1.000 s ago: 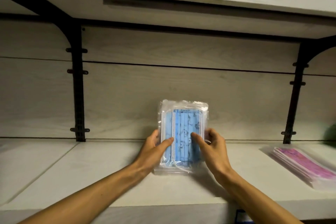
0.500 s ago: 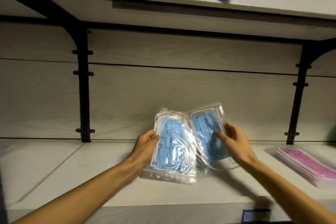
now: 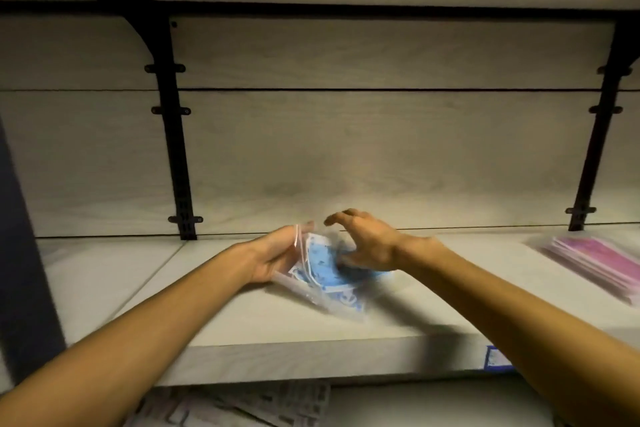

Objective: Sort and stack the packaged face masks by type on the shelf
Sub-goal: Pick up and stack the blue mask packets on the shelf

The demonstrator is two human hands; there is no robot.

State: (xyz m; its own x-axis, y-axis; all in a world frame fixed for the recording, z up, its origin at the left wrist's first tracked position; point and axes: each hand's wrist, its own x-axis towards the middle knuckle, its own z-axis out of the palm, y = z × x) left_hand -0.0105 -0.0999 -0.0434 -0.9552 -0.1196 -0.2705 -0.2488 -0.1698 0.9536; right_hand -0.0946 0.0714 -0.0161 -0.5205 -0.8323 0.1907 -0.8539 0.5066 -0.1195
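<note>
At the lower centre of the frame, on the pale shelf (image 3: 398, 322), the blue mask packs (image 3: 325, 270) lie tilted and fanned, their clear bags blurred by motion. The left hand (image 3: 273, 260) grips their left edge, fingers curled round the plastic near the sealed strip. The right hand (image 3: 367, 246) arches over their right side with fingers spread; its thumb seems to touch the packs, but nothing is clasped. At the right edge of the frame the pink mask stack (image 3: 595, 267) sits well apart, already gathered. The step in hand looks like squaring the blue packs into one neat pile. Several slips seem possible: the slick bags could slide over one another and splay wider if the right hand presses down unevenly; the nearest corner lies toward the shelf's front lip, so a push toward the viewer might tip a pack off the edge; and a loose ear loop may snag, leaving the pile crooked.
</note>
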